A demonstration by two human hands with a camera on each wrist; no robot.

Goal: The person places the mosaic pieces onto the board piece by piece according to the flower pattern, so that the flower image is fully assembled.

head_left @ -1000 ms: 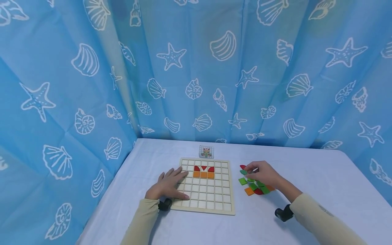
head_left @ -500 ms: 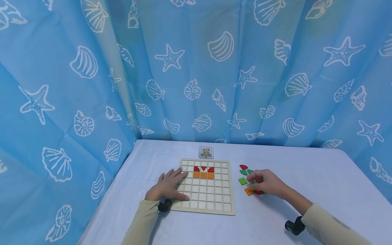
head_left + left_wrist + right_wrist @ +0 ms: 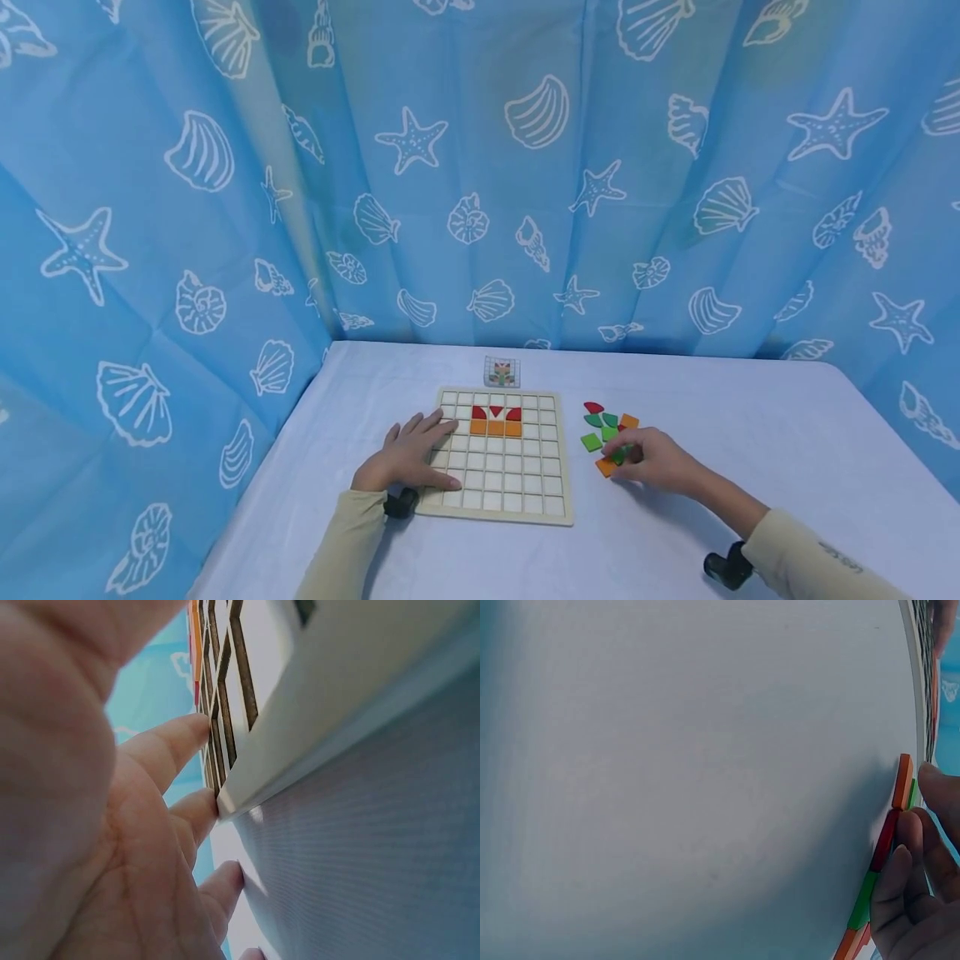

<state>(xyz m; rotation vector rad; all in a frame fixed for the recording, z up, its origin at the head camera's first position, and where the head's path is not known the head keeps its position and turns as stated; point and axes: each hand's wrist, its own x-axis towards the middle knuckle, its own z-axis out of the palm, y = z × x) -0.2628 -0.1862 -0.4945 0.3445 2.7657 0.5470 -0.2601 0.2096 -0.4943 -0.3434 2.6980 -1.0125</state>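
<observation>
Right fingers (image 3: 630,440), their grip impossible to tell, have been drawn nearer over tiles (image 3: 592,442) right of the board (image 3: 513,482), over whose edge left fingers (image 3: 441,428) are splayed; an orange tile (image 3: 630,421) is bared, sorting seemingly underway.

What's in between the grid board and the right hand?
In the head view, white cloth lies beside the board, then loose pieces, including a light green square and, close to the right hand, an orange square.
</observation>
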